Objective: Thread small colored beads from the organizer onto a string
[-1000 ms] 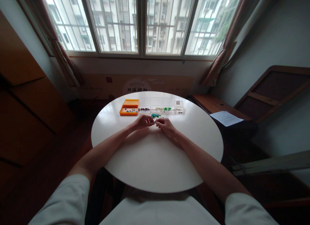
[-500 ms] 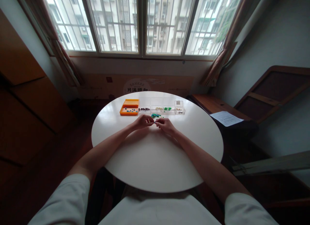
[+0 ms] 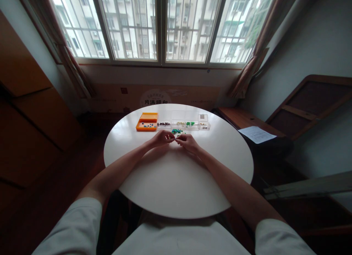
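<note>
My left hand (image 3: 164, 137) and my right hand (image 3: 187, 140) meet fingertip to fingertip above the white round table (image 3: 176, 181). Both are closed in a pinch, and whatever tiny thing lies between the fingertips is too small to make out. Just beyond them is a small heap of green and blue pieces (image 3: 176, 131) on the tabletop. Farther back stands an orange box (image 3: 146, 128) with its lid up and small blue bits inside. Clear plastic boxes (image 3: 184, 128) in a row to its right hold dark, cream and green pieces.
A sheet of paper (image 3: 257, 134) lies on a brown wooden bench (image 3: 247, 119) to the right of the table. A large flat carton (image 3: 110, 97) leans below the barred window. Wooden cabinets (image 3: 30, 130) stand on the left.
My hands stay in nearly the same place, with only a slight shift at the fingertips. The boxes and the heap of pieces have not moved.
</note>
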Demonstrator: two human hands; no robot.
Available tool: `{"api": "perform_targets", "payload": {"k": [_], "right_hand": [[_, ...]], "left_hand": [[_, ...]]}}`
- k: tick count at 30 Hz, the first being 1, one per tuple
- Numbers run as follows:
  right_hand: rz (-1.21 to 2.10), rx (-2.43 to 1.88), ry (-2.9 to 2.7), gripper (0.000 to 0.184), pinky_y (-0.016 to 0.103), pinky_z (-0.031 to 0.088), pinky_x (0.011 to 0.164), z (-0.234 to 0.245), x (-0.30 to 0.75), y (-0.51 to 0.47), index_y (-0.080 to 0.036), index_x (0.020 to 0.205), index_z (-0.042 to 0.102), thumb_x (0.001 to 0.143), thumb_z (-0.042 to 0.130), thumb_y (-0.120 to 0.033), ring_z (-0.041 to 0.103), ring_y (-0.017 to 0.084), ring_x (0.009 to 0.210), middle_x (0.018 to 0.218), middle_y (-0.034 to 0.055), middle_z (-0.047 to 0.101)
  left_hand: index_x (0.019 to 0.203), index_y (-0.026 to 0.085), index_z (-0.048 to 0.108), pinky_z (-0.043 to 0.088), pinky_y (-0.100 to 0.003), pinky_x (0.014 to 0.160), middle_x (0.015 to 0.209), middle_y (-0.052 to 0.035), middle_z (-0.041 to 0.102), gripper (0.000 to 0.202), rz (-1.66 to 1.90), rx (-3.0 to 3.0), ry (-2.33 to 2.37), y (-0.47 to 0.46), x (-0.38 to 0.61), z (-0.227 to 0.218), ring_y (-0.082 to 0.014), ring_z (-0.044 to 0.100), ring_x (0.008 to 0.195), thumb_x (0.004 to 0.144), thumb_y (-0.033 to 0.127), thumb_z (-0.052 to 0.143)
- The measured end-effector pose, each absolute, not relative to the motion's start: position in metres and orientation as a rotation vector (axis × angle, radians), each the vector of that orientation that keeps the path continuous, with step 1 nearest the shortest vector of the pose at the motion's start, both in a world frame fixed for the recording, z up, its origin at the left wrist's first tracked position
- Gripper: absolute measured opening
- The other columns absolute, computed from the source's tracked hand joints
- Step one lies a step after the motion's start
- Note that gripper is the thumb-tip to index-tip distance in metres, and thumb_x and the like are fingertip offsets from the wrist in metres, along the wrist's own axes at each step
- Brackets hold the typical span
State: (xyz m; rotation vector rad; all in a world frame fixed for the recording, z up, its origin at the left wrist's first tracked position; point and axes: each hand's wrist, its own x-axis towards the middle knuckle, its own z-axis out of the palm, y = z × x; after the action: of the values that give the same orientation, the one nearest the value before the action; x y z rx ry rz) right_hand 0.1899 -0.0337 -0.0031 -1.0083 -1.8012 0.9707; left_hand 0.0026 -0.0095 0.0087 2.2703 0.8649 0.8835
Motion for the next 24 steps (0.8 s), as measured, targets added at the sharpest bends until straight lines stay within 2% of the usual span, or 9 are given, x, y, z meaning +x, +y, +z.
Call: {"api": "perform_targets", "payload": {"k": [12,24], "right_hand": [[0.978,-1.004,-1.814,0.026,0.022,0.039,0.049,-0.0014,0.19,-0.0353,-0.011,0.072,0.065,0.069,0.063,-0.037,0.05,0.01,0.053,0.059,0.0016,0.058],[0.962,-1.011,-1.836,0.029,0.022,0.039,0.049,-0.0011,0.1897,-0.0352,-0.01,0.073,0.066,0.069,0.062,-0.038,0.05,0.01,0.052,0.059,0.0017,0.058]], "left_hand": [[0.082,0.009,0.068,0.044,-0.015,0.048,0.06,-0.0023,0.063,0.015,0.874,2.242,0.877,-0.0123,0.0027,0.0099,-0.008,0.057,0.051,0.074,0.018,0.059],[0.082,0.009,0.068,0.044,-0.015,0.048,0.064,-0.0032,0.065,0.017,0.876,2.245,0.851,-0.0093,0.0028,0.006,-0.0077,0.057,0.051,0.074,0.022,0.06]]}}
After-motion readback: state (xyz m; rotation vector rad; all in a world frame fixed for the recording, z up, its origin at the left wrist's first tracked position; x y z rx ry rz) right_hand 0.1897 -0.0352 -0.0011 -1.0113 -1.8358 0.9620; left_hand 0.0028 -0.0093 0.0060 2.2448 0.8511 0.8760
